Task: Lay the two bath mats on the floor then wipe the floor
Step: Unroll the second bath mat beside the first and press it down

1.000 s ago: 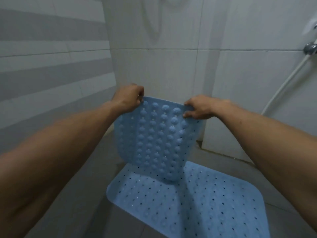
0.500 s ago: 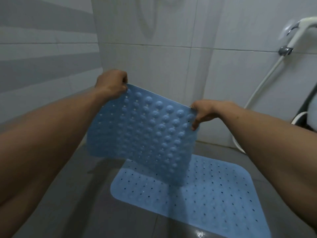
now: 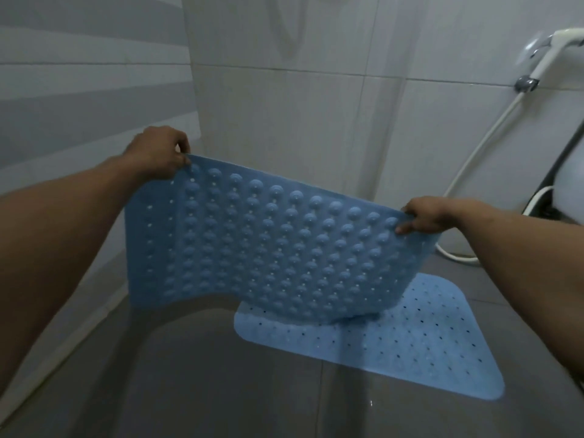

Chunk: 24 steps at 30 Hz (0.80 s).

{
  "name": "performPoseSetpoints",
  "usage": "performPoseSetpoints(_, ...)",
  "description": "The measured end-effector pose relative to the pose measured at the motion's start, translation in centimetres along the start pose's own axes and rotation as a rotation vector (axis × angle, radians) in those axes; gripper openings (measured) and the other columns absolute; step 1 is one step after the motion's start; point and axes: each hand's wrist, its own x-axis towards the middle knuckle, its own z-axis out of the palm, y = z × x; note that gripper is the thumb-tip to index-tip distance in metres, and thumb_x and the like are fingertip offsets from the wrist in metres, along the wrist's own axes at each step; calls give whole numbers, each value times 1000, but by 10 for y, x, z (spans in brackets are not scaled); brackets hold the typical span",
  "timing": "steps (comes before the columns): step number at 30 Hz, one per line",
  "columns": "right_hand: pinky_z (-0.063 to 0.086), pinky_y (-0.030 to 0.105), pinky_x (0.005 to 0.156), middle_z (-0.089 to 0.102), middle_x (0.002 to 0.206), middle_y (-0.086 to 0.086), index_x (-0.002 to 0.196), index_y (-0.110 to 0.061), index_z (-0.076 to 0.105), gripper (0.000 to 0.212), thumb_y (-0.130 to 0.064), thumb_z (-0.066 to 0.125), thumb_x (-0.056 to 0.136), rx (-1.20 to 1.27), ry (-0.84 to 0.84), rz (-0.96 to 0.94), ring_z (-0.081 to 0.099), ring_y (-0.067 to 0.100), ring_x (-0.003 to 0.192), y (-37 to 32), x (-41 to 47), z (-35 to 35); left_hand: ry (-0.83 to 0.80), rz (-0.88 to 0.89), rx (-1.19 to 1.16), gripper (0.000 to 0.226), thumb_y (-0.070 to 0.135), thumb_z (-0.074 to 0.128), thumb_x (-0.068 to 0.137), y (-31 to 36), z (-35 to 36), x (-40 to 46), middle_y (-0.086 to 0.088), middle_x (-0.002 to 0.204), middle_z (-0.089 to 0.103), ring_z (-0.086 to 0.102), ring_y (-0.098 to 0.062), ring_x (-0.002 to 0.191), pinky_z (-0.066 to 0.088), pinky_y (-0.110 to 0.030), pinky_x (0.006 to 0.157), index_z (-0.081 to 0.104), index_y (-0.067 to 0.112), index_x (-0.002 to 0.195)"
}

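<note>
A blue rubber bath mat (image 3: 271, 245) hangs spread out in the air, its suction-cup side facing me. My left hand (image 3: 158, 153) pinches its upper left corner. My right hand (image 3: 425, 216) pinches its upper right corner, lower than the left. Its bottom edge sags down to the second blue bath mat (image 3: 395, 346), which lies flat on the dark grey floor (image 3: 205, 380) at the right, holes showing. The hanging mat hides the far left part of the flat one.
White tiled walls (image 3: 284, 90) close off the back and the left side. A white hand shower (image 3: 550, 55) with its hose (image 3: 480, 147) hangs at the upper right, the hose looping onto the floor. A dark and white fixture (image 3: 565, 184) stands at the right edge.
My hands have drawn apart and stretched the held mat wide. The left corner has swung left and the mat now hangs lower over the floor.
</note>
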Motion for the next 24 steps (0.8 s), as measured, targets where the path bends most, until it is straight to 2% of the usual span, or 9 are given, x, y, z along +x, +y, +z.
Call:
performPoseSetpoints(2, 47, 35, 95, 70, 115, 8, 118, -15, 67, 44, -48, 64, 90, -25, 45, -3, 63, 26, 100, -2, -11, -8, -11, 11, 14, 15, 18, 70, 83, 2, -1, -2, -20, 110, 65, 58, -38, 100, 48, -41, 84, 67, 14, 97)
performPoseSetpoints(4, 48, 37, 94, 70, 117, 10, 118, -18, 66, 43, -51, 59, 92, -59, 108, -9, 64, 28, 103, 0, -28, -21, -28, 16, 55, 16, 19, 65, 86, 5, -2, -1, -20, 114, 62, 57, -39, 103, 46, -41, 83, 64, 16, 101)
performPoseSetpoints(8, 49, 37, 80, 71, 108, 5, 111, -28, 66, 41, -61, 54, 91, -135, 291, -4, 64, 28, 97, 9, -75, -39, -130, 79, 113, 22, 21, 67, 87, 19, -7, 7, -19, 120, 60, 55, -37, 107, 46, -41, 85, 64, 16, 107)
performPoseSetpoints(11, 46, 35, 76, 70, 101, 3, 107, -27, 68, 43, -64, 56, 88, -123, 333, 57, 62, 26, 90, 18, -107, -44, -249, 129, 70, 23, 18, 73, 84, 42, -7, 17, -20, 113, 60, 55, -35, 95, 48, -39, 78, 65, 10, 104)
performPoseSetpoints(14, 52, 37, 85, 74, 96, 3, 104, -23, 74, 45, -62, 66, 82, -40, 245, 108, 66, 25, 88, 27, -129, -47, -382, 133, 9, 20, 13, 74, 83, 69, -1, 20, -18, 98, 59, 55, -32, 82, 48, -36, 64, 65, 8, 99)
performPoseSetpoints(16, 54, 35, 85, 74, 87, -3, 95, -26, 76, 42, -64, 72, 76, -6, 165, 161, 68, 19, 82, 33, -142, -45, -489, 148, 7, 15, 8, 73, 83, 88, 8, 17, -16, 91, 59, 55, -30, 75, 47, -31, 57, 63, 8, 94)
performPoseSetpoints(20, 56, 28, 73, 74, 70, -11, 80, -28, 77, 35, -61, 81, 68, -6, -54, 235, 70, 8, 66, 47, -151, -14, -727, 172, 7, 16, 3, 77, 77, 110, 50, 1, -16, 81, 63, 59, -29, 70, 52, -34, 61, 65, 6, 86)
performPoseSetpoints(24, 53, 25, 66, 69, 57, -15, 71, -24, 75, 38, -61, 82, 64, -19, -191, 200, 67, 9, 60, 75, -139, 56, -910, 226, 14, 18, -2, 78, 73, 113, 129, -26, -12, 69, 62, 56, -22, 60, 50, -28, 54, 63, 7, 72)
